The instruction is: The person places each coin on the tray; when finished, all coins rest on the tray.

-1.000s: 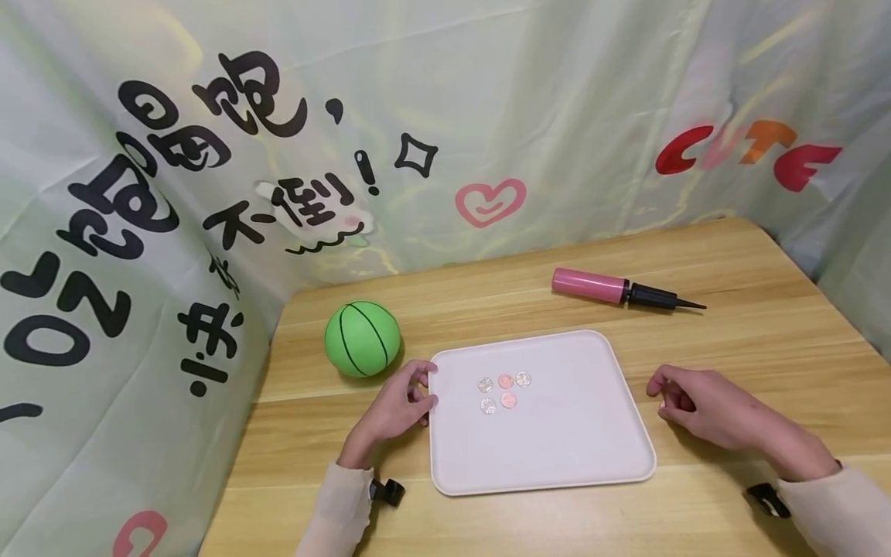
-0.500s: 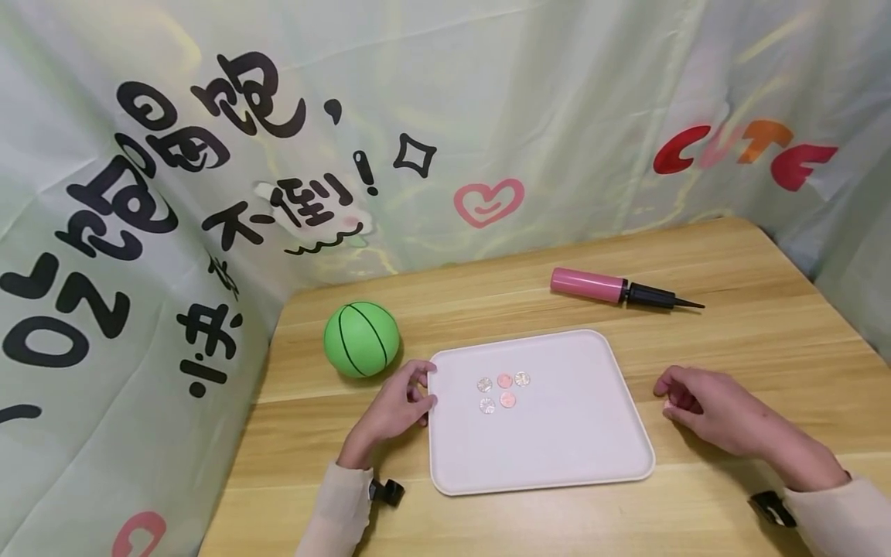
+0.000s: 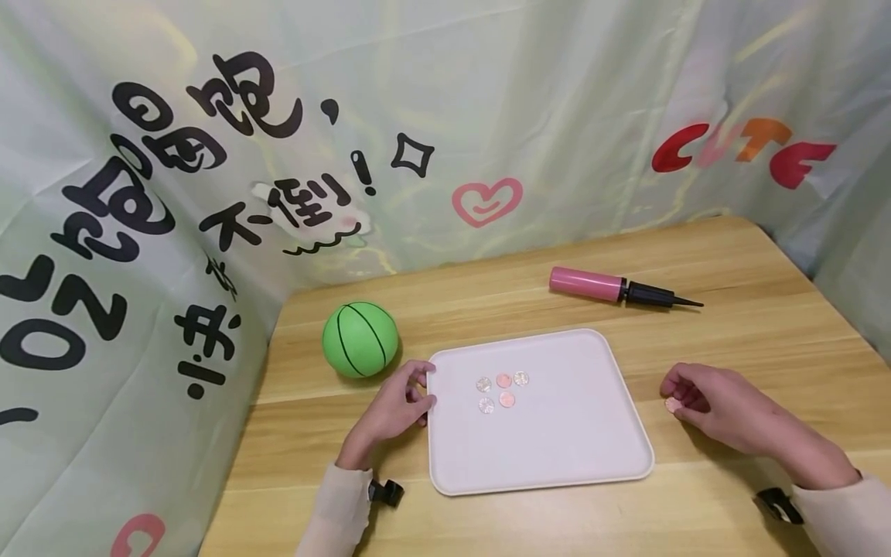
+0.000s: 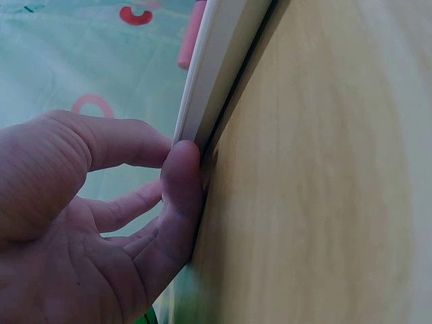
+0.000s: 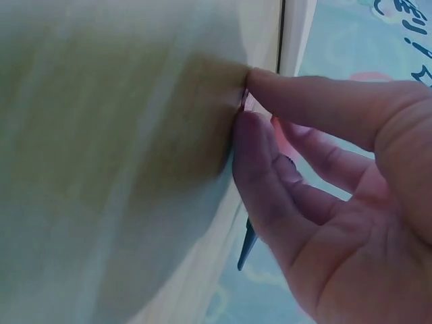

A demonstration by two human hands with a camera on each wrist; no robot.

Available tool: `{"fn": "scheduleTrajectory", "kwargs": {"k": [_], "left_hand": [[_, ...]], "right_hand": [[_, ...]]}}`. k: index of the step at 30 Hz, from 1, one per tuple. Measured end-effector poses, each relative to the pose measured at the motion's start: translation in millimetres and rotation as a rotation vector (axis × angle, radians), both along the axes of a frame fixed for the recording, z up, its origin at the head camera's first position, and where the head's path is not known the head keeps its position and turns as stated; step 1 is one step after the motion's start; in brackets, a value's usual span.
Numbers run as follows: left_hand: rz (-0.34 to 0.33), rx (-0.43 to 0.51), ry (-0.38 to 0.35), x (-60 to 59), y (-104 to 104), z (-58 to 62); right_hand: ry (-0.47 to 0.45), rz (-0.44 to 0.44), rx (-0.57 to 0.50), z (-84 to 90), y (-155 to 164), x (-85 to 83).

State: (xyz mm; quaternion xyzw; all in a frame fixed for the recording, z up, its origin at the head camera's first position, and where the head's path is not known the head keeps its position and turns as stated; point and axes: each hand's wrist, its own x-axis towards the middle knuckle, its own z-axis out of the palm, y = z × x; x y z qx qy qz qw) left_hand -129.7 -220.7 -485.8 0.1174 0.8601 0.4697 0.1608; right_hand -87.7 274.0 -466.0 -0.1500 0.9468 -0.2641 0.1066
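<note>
My left hand holds the left rim of a white rectangular tray. In the left wrist view the thumb lies on the rim of the tray and a finger presses its outer side. Several small coins lie flat in two short rows on the tray, some silver, such as one coin, others copper-pink, such as another coin. Right of the tray, low over the wooden table, my right hand pinches a copper-pink coin between thumb and fingers. Only a sliver of this coin shows in the right wrist view.
A green ball with black lines sits left of the tray, near my left hand. Behind the tray lies a pink and black hand pump, its nozzle to the right. A printed curtain hangs along the back and sides of the table.
My right hand has shifted slightly right, away from the tray, and the coin at its fingertips now shows more clearly. The left hand, tray and coins on it have stayed in place.
</note>
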Motion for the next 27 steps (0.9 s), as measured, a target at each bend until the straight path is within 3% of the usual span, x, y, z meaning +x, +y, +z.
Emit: {"fn": "scheduleTrajectory", "kwargs": {"k": [7, 14, 27], "left_hand": [[-0.001, 0.011, 0.000, -1.0, -0.3, 1.6], [-0.005, 0.000, -0.001, 0.1, -0.2, 0.8], [-0.019, 0.005, 0.014, -0.1, -0.7, 0.1]], "right_hand": [[-0.032, 0.072, 0.034, 4.1, -4.0, -8.5], [-0.085, 0.050, 0.037, 4.1, -6.4, -13.4], [-0.084, 0.062, 0.042, 5.5, -4.5, -13.2]]}}
